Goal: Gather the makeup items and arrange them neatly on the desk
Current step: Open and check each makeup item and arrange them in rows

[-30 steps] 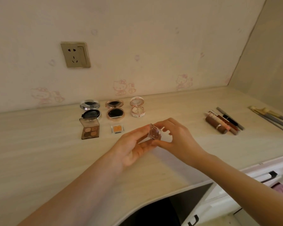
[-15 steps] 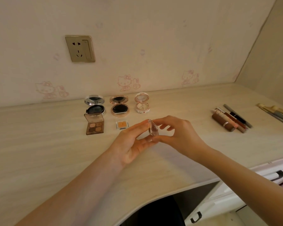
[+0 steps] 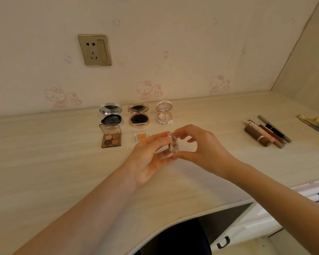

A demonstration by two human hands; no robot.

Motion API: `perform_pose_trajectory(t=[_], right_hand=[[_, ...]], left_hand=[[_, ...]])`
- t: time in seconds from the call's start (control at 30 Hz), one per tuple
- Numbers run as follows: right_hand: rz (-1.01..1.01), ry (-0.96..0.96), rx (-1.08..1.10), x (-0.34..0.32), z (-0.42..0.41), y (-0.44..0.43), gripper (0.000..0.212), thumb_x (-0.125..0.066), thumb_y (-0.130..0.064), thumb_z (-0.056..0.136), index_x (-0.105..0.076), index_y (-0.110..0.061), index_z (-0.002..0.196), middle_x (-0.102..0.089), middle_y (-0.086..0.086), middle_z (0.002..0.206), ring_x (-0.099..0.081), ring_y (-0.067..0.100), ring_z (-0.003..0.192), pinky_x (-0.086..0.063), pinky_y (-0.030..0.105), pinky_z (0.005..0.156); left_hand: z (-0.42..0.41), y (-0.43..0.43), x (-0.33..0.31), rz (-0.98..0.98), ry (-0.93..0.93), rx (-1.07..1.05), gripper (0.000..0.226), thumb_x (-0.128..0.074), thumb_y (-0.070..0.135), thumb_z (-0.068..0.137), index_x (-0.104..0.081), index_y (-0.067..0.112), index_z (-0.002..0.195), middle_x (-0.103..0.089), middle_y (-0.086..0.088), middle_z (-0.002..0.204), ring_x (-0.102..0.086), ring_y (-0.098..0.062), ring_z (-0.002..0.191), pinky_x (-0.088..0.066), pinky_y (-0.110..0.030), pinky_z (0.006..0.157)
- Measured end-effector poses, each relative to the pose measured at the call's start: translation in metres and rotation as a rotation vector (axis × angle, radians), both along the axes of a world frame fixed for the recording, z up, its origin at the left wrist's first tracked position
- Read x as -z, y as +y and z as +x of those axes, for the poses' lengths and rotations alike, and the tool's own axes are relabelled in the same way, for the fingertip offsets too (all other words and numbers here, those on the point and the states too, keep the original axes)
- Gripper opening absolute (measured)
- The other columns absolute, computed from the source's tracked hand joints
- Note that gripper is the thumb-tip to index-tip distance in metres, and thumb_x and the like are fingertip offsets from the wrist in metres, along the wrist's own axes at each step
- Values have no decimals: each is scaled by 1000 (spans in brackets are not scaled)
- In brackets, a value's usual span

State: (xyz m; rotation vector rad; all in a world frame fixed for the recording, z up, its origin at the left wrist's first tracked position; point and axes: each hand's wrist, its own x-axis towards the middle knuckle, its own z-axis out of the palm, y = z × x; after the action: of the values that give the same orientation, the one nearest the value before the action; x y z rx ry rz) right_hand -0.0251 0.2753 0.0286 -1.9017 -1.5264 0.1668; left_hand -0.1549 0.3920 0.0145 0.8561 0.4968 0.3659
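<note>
A small clear square case (image 3: 173, 144) is held edge-on above the desk (image 3: 44, 162), pinched between my left hand (image 3: 147, 159) and my right hand (image 3: 203, 150). Behind the hands three round compacts stand open in a row: a silver one (image 3: 111, 115), a rose-gold one (image 3: 138, 115) and a white one (image 3: 164, 112). In front of them lie an open brown four-pan eyeshadow palette (image 3: 111, 138) and a small single orange pan (image 3: 141, 137), partly behind my left fingers.
At the right lie a brown lipstick (image 3: 257, 138), slim tubes and pencils (image 3: 273, 130) side by side, with brushes (image 3: 315, 124) at the far right edge. A wall socket (image 3: 94, 50) is above. Drawers with dark handles (image 3: 223, 242) sit under the desk's curved front edge.
The clear case has been turned between my fingers from showing its face to standing edge-on. Both hands stayed over the same part of the desk; the camera tilted slightly.
</note>
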Motion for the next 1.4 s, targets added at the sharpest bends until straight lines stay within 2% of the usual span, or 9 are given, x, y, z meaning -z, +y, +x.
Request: perform_pose_trajectory(t=[0.1,0.23,0.4,0.53,0.67,0.83,1.0,1.23,1.4], right_hand=[[-15,25,-1,-1,-4,-1,45,-73,-39,79,-55,-31,120,-56,-18,116,-53,-3,102,-46,14,85],[-38,85,50,-2,-10,0,53,-70,-48,78,-53,-32,125,-55,-17,119,-55,0,102,-48,13,83],[-75,87,78,1,-10,3,65,-74,-47,74,-51,-26,132,-55,-12,120,-55,3,102,-48,17,85],[-54,100,60,1,-11,3,60,-79,-40,72,-54,-29,125,-53,-12,121,-54,3,101,-46,11,80],[-5,178,45,0,-14,3,57,-80,-31,72,-51,-31,121,-55,-11,118,-58,2,97,-53,18,79],[64,168,-3,-2,-19,1,48,-75,-13,78,-50,-33,113,-55,-14,110,-57,0,95,-52,21,80],[32,39,-48,-2,-20,0,47,-71,-18,82,-50,-31,122,-52,-15,115,-53,-2,99,-48,15,82],[5,364,12,-11,-21,0,35,-77,-26,77,-64,-28,109,-62,-17,109,-59,-6,98,-54,19,80],[-23,630,74,-7,-21,2,37,-81,-22,72,-66,-31,105,-64,-3,106,-67,13,95,-57,32,84]], left_hand=[[-2,0,-1,21,-3,-25,25,-65,4,83,-67,5,107,-69,-16,105,-67,-28,94,-57,-43,83],[-5,0,1,32,5,-50,55,-73,6,71,-57,1,123,-68,-18,111,-68,-27,100,-58,-34,81],[-8,-2,0,24,0,-43,60,-72,3,66,-55,5,123,-71,-16,107,-70,-24,93,-59,-32,76],[-10,-3,-3,-8,11,-5,52,-70,7,71,-58,4,122,-69,-15,112,-66,-30,105,-55,-41,87],[-11,-2,-3,-55,0,-2,36,-64,10,87,-60,1,121,-67,-15,118,-64,-32,109,-50,-43,97],[-10,-3,-5,-17,79,33,31,-65,14,84,-66,-1,111,-69,-18,111,-67,-31,102,-55,-38,89],[-13,-2,-7,52,118,36,33,-69,17,79,-67,-1,106,-70,-18,106,-70,-30,93,-57,-39,83],[-16,0,-3,133,94,-9,33,-68,11,79,-67,-2,109,-70,-18,106,-70,-27,93,-59,-34,79],[-16,-1,-2,224,60,-51,32,-66,5,82,-65,-2,113,-71,-17,106,-70,-27,93,-58,-34,80]])
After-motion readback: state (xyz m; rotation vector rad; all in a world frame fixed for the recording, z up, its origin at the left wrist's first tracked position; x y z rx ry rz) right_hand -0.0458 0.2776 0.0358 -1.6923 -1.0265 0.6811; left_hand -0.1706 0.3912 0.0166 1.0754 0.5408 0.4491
